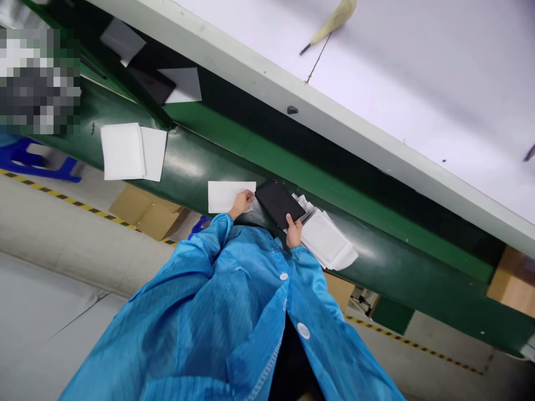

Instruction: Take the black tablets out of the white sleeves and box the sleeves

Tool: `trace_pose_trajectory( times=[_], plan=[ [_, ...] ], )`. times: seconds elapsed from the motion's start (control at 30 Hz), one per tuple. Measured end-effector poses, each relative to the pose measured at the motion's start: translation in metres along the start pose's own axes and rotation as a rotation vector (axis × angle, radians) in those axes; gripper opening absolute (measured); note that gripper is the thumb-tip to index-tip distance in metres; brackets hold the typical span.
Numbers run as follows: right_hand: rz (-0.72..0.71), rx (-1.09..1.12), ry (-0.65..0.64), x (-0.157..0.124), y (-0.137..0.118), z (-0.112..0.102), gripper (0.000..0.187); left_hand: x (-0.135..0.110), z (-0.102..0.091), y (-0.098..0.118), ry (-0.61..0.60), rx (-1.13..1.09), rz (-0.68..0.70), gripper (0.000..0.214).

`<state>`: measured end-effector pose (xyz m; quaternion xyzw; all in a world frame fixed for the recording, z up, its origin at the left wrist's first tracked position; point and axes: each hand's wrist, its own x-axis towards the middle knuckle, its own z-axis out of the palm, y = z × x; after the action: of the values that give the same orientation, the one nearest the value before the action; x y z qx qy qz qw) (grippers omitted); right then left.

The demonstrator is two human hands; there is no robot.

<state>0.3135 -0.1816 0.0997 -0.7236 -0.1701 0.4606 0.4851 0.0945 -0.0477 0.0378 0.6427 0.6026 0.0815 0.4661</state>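
Observation:
My left hand pinches the right edge of a white sheet that lies on the green conveyor belt. Close to its right, my right hand grips the near corner of a flat black slab, like a tablet, which rests tilted on the belt. Both blue sleeves reach forward from my blue coat. A stack of white bags lies just right of the black slab, partly under it.
Two overlapping white sheets lie farther left on the belt, and beyond them a black slab lies between grey sheets. A pale worktop runs along the far side. Cardboard boxes and a blue stool stand below the belt.

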Motion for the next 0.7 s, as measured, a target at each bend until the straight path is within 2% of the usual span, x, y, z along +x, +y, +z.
trace_pose_trajectory(
  times=[0.17, 0.3, 0.47, 0.63, 0.7],
  plan=[
    [-0.074, -0.207, 0.015, 0.004, 0.006, -0.003, 0.069, -0.012, 0.0, -0.016, 0.0, -0.14, 0.004, 0.016],
    [-0.09, -0.308, -0.005, 0.005, 0.005, -0.006, 0.064, -0.02, 0.006, -0.018, 0.023, -0.196, -0.002, 0.021],
    [-0.113, -0.279, 0.023, 0.001, 0.0, -0.008, 0.054, -0.022, 0.006, -0.011, 0.029, -0.18, -0.023, 0.02],
    [-0.12, -0.243, 0.05, -0.004, -0.002, -0.009, 0.051, -0.027, 0.003, 0.001, -0.008, -0.052, -0.051, 0.01],
    [-0.116, -0.255, 0.092, -0.005, -0.002, -0.011, 0.048, -0.03, 0.004, 0.007, -0.016, 0.019, -0.076, 0.019]
  ],
)
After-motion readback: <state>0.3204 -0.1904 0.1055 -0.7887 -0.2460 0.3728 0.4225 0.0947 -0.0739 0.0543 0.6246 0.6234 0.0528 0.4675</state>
